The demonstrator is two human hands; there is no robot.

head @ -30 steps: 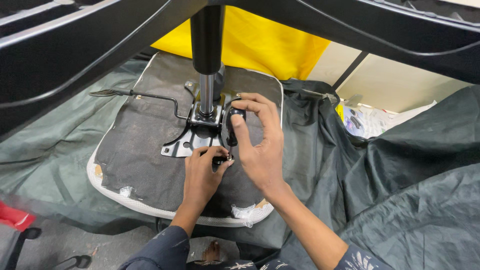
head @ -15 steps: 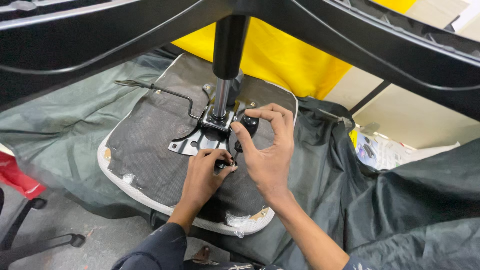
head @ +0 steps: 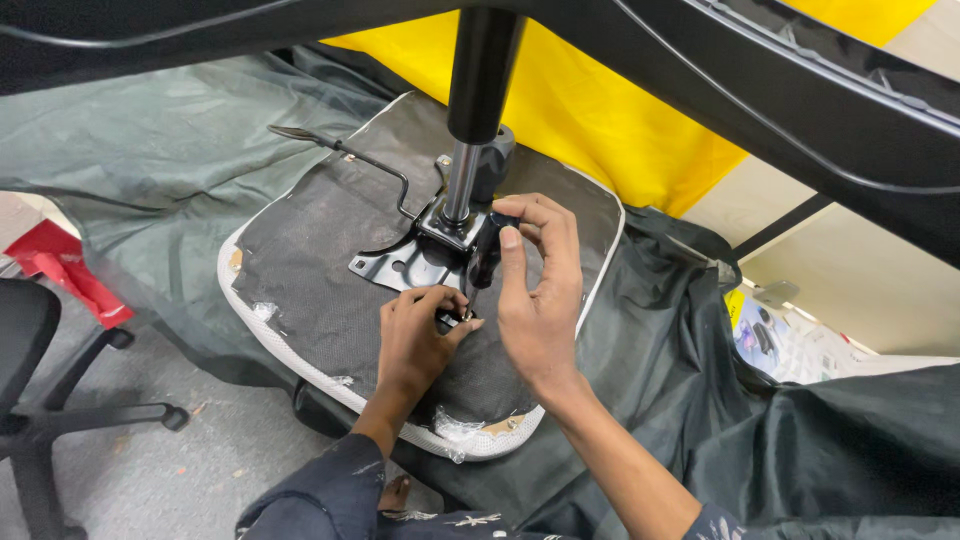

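Needed a plumb tool and a steady fastener for this step: best kept upright over the hole, pressed straight down, turned without wobble. Left hand (head: pixel 420 335) was curled nearly closed, fingertips pinching a small bolt (head: pixel 462 318) just off the front edge of the black mounting plate (head: pixel 405 265), near the middle of the upturned seat base (head: pixel 300 260). Right hand (head: pixel 535 290) was half closed, thumb and fingers wrapped round the black handle of a screwdriver (head: pixel 482 255) set upright on that bolt, beside the chrome gas-lift column (head: pixel 460 185).
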